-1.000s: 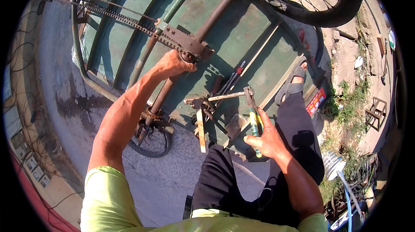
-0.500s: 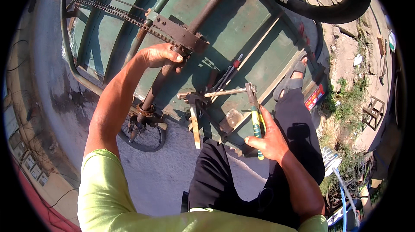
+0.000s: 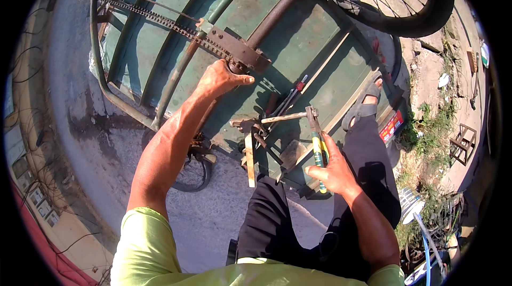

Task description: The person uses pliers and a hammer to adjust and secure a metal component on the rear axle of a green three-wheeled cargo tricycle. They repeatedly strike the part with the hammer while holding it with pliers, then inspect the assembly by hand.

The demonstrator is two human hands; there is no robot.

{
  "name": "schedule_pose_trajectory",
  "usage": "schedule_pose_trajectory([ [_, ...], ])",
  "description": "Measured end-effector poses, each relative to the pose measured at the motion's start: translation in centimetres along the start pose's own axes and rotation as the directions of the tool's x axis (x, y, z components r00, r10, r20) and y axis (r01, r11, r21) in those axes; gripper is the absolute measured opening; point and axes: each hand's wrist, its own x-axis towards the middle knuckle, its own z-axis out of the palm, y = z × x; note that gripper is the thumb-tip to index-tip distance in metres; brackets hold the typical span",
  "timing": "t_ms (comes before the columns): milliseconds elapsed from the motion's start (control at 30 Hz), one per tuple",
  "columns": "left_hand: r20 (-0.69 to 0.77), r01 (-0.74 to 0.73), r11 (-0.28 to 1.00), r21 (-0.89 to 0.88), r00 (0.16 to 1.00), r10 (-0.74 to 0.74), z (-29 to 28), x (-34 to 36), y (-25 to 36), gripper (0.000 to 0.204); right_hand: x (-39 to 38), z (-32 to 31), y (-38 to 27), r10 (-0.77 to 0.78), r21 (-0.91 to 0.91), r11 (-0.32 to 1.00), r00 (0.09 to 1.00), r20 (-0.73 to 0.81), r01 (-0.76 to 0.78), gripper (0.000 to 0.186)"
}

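Observation:
My left hand [image 3: 221, 78] is closed round the rusty axle [image 3: 205, 113] just below the sprocket [image 3: 238, 67], its thumb stretched to the right and its fingertips mostly hidden. A greasy chain [image 3: 160, 22] runs from that sprocket to the upper left, beside a rusty metal bracket [image 3: 234, 49]. In my right hand [image 3: 337, 171] is a pair of pliers [image 3: 317, 150] with yellow and green handles, jaws pointing away from me. Close to the pliers' jaws lies a pale wooden handle [image 3: 282, 117]. Left of it is a hammer [image 3: 249, 158] with a wooden handle.
Under the axle spreads a green metal cart body [image 3: 288, 30] with ribs and tubes. A spoked wheel [image 3: 421, 11] stands at the upper right, a small wheel [image 3: 192, 174] at the lower left. Tools with a red part [image 3: 301, 86] lie on the panel. My sandalled foot [image 3: 368, 94] rests on its edge.
The whole view has shifted slightly, moving the cart right and down. My left hand has turned on the axle, its thumb now pointing right. My right hand still holds the pliers.

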Motion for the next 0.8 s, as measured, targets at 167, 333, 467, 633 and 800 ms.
schedule_pose_trajectory([
  [167,0.091,-0.100,0.987,0.122,0.992,0.090,-0.6,1.8,-1.4,0.068,0.0,0.3,0.5,-0.005,-0.025,1.000,1.000,0.015,0.005,0.101],
  [333,0.195,-0.076,0.995,0.065,0.979,0.062,-0.9,2.5,-1.1,0.051,0.0,0.1,0.5,0.015,-0.034,0.999,1.000,0.018,-0.014,0.102],
  [467,0.264,-0.149,0.986,-0.074,0.950,0.163,-1.3,3.0,-2.3,0.044,0.0,0.0,0.4,0.006,-0.044,0.999,1.000,0.030,-0.004,0.103],
  [633,0.374,-0.154,0.947,-0.282,0.891,0.257,-1.5,2.9,-1.4,0.037,-0.1,-0.2,0.4,0.028,0.038,0.999,0.997,0.066,-0.031,0.105],
  [800,0.405,-0.146,0.952,-0.269,0.880,0.249,-2.1,2.6,-0.9,0.035,-0.3,-0.1,0.6,0.037,0.059,0.997,0.996,0.076,-0.042,0.107],
])
